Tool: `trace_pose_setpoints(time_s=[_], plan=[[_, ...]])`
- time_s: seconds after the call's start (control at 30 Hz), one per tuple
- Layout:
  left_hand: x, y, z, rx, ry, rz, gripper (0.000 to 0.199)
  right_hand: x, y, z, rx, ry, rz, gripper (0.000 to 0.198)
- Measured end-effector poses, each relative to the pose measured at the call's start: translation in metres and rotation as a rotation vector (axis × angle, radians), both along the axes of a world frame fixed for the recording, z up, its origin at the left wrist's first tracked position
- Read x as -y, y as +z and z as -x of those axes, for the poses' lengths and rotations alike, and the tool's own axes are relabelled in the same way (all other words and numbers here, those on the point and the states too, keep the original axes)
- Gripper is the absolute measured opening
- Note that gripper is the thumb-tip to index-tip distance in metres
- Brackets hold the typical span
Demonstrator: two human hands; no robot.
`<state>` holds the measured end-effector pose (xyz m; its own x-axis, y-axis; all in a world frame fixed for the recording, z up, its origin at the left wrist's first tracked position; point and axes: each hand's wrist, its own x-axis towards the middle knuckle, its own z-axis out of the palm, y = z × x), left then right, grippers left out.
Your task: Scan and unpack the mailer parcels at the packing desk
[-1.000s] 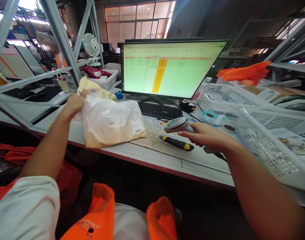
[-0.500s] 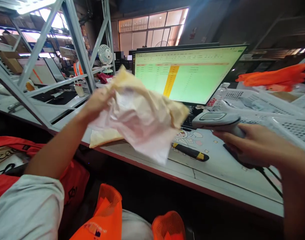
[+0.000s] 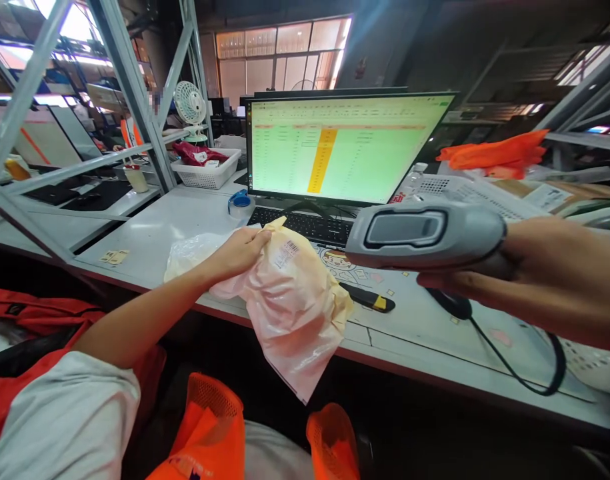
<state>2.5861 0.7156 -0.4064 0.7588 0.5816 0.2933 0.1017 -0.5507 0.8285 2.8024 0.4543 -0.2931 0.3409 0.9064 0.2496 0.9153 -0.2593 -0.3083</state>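
Note:
My left hand (image 3: 245, 250) pinches the top of a crumpled pale yellow plastic mailer bag (image 3: 292, 307), which hangs over the desk's front edge. A small barcode label (image 3: 286, 253) shows near the bag's top. My right hand (image 3: 545, 273) is wrapped round a grey handheld barcode scanner (image 3: 429, 233), held above the desk with its head pointing left, toward the bag. Its handle is mostly hidden by the hand. Behind the bag lies a black keyboard (image 3: 305, 223). A black and yellow utility knife (image 3: 369, 297) rests on the desk between the bag and the scanner.
A monitor (image 3: 345, 147) showing a spreadsheet stands at the back. Blue tape (image 3: 241, 202) sits left of the keyboard. Another plastic bag (image 3: 192, 252) lies behind my left wrist. A white basket (image 3: 209, 172) stands back left. The scanner's cable (image 3: 515, 373) loops at the right.
The bag has come down and turned, so its barcode label now shows. The scanner has come closer to the camera and looks larger. The view has shifted right.

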Motion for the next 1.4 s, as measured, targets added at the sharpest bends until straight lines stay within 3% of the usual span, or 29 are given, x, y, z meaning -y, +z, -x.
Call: trace_pose_setpoints(time_s=[0.1,0.17,0.27,0.33,0.43,0.53,0.63,0.73,0.8,0.87,1.0,1.03,1.13,1.23,1.4], plan=[[0.002,-0.005,0.0,0.025,-0.007,0.074,0.044,-0.012,0.004,0.016,0.044,0.134,0.147,0.076],[-0.001,-0.006,0.0,0.033,-0.003,0.09,0.045,-0.017,0.004,0.021,0.044,0.152,0.17,0.072],[-0.019,-0.005,0.011,0.037,-0.005,0.133,0.047,-0.024,-0.002,0.013,0.027,0.107,0.155,0.064],[-0.046,-0.008,0.029,0.014,0.015,0.21,0.045,-0.03,-0.017,-0.006,0.027,0.03,0.151,0.056],[-0.1,-0.029,0.064,-0.059,0.136,0.294,0.048,-0.041,-0.06,-0.05,0.069,-0.16,0.234,0.041],[-0.145,-0.07,0.095,-0.156,0.338,0.252,0.045,-0.045,-0.124,-0.093,0.164,-0.378,0.341,0.042],[-0.162,-0.113,0.112,-0.197,0.426,0.214,0.046,-0.039,-0.183,-0.116,0.16,-0.564,0.405,0.049],[-0.164,-0.139,0.116,-0.193,0.458,0.143,0.044,-0.029,-0.215,-0.122,0.142,-0.642,0.429,0.054],[-0.163,-0.148,0.117,-0.195,0.489,0.087,0.039,-0.025,-0.217,-0.122,0.13,-0.648,0.451,0.057],[-0.161,-0.155,0.116,-0.19,0.533,0.037,0.036,-0.029,-0.207,-0.122,0.152,-0.642,0.395,0.061],[-0.16,-0.166,0.113,-0.141,0.614,-0.02,0.036,-0.068,-0.175,-0.123,0.233,-0.564,-0.014,0.064],[-0.161,-0.169,0.113,-0.123,0.619,-0.023,0.037,-0.083,-0.17,-0.123,0.222,-0.528,-0.054,0.064],[-0.164,-0.173,0.113,-0.062,0.601,-0.014,0.04,-0.129,-0.171,-0.125,0.143,-0.423,0.11,0.061],[-0.169,-0.176,0.114,-0.012,0.575,0.023,0.047,-0.164,-0.19,-0.131,0.073,-0.351,0.327,0.06],[-0.176,-0.182,0.115,0.03,0.555,0.088,0.057,-0.189,-0.224,-0.14,0.061,-0.382,0.42,0.066]])
